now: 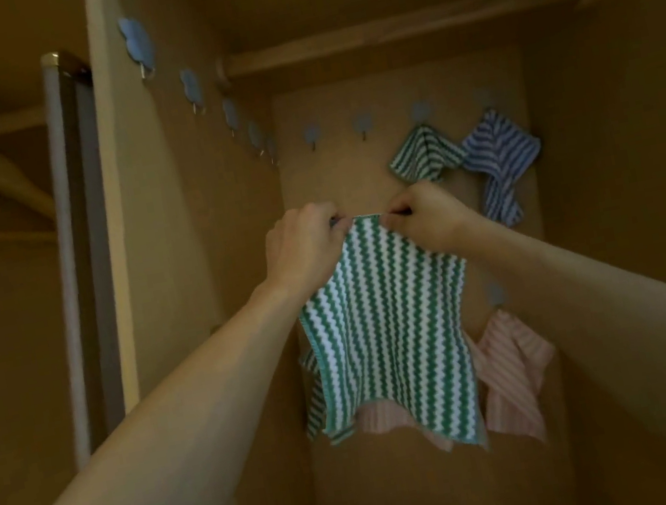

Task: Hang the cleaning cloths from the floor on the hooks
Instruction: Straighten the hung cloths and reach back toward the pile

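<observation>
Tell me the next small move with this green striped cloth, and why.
Probably lift the green striped cloth up to the nearest free hook on the back wall. Both the left hand and the right hand pinch its top edge below that row, and that hook holds nothing.

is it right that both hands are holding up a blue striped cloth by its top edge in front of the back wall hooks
Not quite: the cloth held up is green and white striped, not blue. The head view shows the left hand and right hand pinching its top edge in front of the back wall hooks. The blue striped cloth already hangs on a hook at upper right.
</observation>
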{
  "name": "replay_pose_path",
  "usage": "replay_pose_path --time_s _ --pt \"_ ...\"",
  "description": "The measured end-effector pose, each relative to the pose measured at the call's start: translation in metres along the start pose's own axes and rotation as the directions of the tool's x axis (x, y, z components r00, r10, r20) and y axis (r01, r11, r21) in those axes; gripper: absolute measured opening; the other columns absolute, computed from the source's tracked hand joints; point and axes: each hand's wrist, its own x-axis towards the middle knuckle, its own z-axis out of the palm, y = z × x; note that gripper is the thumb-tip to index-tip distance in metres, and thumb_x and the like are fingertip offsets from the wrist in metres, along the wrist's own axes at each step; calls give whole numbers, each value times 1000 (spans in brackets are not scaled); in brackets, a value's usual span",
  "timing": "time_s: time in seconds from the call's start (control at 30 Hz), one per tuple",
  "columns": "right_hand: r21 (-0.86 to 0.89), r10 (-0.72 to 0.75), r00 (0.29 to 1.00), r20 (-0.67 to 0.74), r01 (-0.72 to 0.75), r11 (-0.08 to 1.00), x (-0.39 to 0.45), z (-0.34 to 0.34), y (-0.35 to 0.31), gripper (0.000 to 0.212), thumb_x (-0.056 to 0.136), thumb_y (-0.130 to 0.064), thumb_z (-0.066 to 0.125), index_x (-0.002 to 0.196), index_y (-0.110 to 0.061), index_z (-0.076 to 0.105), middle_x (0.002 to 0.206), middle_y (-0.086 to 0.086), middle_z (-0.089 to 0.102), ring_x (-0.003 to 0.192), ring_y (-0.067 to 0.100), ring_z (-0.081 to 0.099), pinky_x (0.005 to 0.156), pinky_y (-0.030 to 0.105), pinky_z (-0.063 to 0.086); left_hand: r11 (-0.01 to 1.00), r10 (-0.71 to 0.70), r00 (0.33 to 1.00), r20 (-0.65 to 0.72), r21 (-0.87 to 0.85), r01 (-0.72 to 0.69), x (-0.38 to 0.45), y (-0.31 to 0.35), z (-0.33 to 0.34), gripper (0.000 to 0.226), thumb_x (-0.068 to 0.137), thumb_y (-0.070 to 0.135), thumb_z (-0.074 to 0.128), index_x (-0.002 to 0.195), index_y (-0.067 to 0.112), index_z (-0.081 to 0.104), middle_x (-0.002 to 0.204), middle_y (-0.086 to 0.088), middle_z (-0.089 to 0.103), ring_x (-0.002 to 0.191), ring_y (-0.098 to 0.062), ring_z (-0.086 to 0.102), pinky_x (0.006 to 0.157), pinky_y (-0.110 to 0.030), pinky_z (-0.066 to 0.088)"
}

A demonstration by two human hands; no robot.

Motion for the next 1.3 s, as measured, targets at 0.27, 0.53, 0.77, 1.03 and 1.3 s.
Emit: replay_pose_path --time_s 0.27,0.53,0.77,1.03,1.3 --pt "68 9 996 -90 -3 998 89 2 59 50 97 -18 58 50 -23 41 43 -11 33 36 -5 40 39 9 28 988 10 1000 -9 -155 -12 84 -23 60 22 101 26 52 86 15 64 77 -8 65 68 -24 60 60 -41 49" --pt "64 -11 996 -88 16 998 157 10 98 26 96 -21 59 91 0 73 95 8 69 90 19 62 77 23 46 978 -16 999 -39 -206 8 147 -52 114 28 102 25 52 87 3 62 84 -13 62 77 -28 57 75 -46 51" --pt "-20 43 986 -163 -47 999 213 3 110 20 93 -24 64 88 -5 71 91 3 65 88 15 59 77 23 44 973 -36 994 -106 -229 11 198 -67 138 34 101 23 53 70 8 51 71 -17 52 68 -31 51 69 -43 46" --pt "-201 58 964 -260 -113 973 279 3 119 29 95 -26 59 103 1 68 109 18 66 103 30 61 91 39 52 966 -117 984 -134 -246 81 267 -89 155 39 95 39 61 98 0 65 80 -18 55 75 -29 56 64 -31 43" --pt "-328 55 914 -402 -200 923 323 1 131 32 98 -19 53 124 -1 52 129 20 53 118 32 52 87 31 44 984 -107 982 -158 -155 82 320 -88 164 32 97 34 57 76 10 54 97 -29 60 88 -40 59 69 -41 47"
